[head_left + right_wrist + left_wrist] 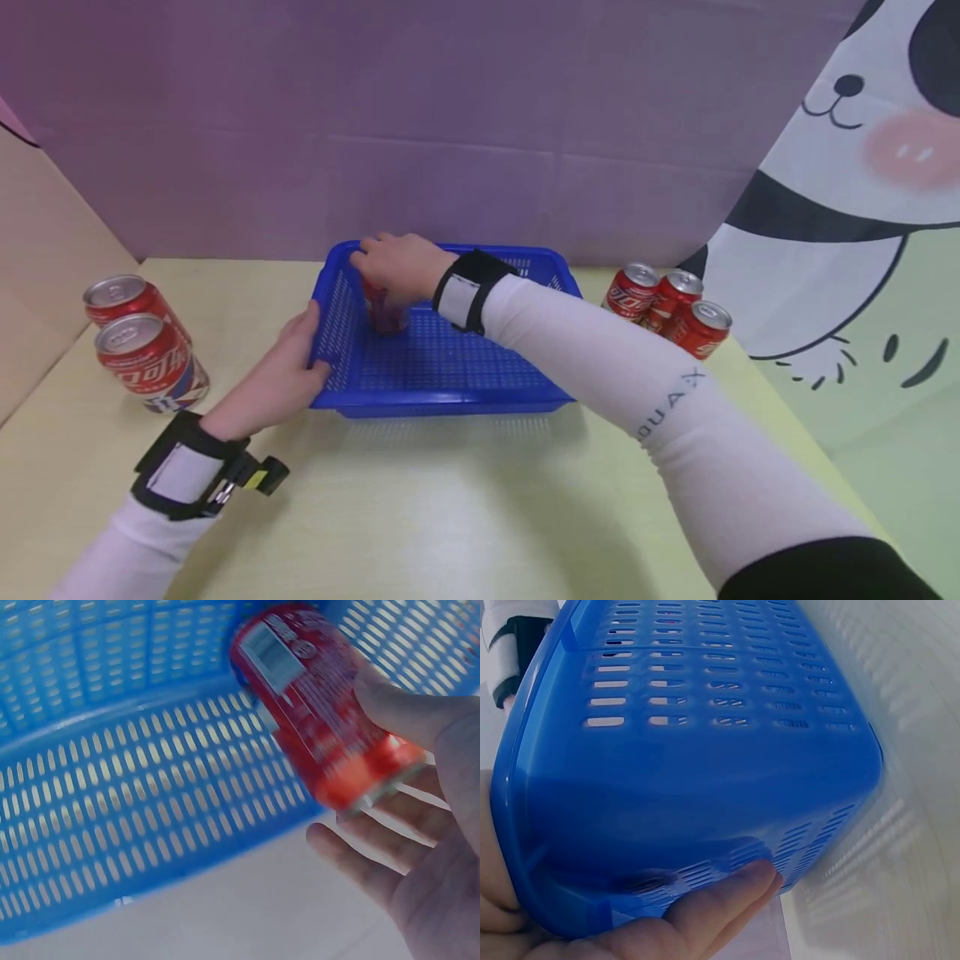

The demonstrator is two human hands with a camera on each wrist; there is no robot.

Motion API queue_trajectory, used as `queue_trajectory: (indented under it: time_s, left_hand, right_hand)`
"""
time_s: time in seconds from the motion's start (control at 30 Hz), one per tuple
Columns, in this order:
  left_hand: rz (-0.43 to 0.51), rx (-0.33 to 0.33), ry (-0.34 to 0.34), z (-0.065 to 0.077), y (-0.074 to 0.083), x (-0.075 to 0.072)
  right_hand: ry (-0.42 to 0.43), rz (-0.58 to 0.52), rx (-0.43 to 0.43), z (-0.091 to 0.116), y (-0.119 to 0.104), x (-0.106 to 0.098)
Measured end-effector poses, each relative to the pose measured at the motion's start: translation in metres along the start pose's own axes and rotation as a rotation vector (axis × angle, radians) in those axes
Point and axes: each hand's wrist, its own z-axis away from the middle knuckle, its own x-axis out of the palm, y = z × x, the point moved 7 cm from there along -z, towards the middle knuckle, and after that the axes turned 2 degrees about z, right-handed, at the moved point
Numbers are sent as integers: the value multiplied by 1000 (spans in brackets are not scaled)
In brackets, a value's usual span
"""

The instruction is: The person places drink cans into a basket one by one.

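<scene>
A blue plastic basket (450, 400) with slotted walls stands on the table. My left hand (273, 379) grips its left rim, thumb at the front corner; the left wrist view shows fingers (720, 900) against the outside of the basket wall (667, 780). Inside the basket, toward its left back, my right hand (405, 267) holds a red soda can (386, 318) from above. Seen from the right wrist, thumb and fingers lie on either side of the can (300, 697), whose barcode panel shows. The palm hides the can's top in the head view.
Two red soda cans (146, 354) stand on the table left of the basket. Three more red cans (667, 308) stand close together at its right. A purple backdrop (450, 125) rises behind the table, and a panda-print sheet (825, 283) hangs on the right.
</scene>
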Motion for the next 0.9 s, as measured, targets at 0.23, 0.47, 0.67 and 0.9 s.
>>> queue_trajectory:
  time_s: [0.23, 0.47, 0.67, 0.9]
  left_hand:
    - [-17, -28, -24, -1, -2, -2]
    - [-27, -9, -21, 0, -6, -7]
    - [-33, -31, -15, 6, -14, -14]
    - [-67, -70, -1, 16, -20, -24]
  right_hand:
    - [-7, -232, 343, 76, 70, -19]
    - [46, -582, 590, 173, 131, 16]
    - [225, -837, 661, 212, 125, 87]
    - [301, -1380, 773, 205, 93, 135]
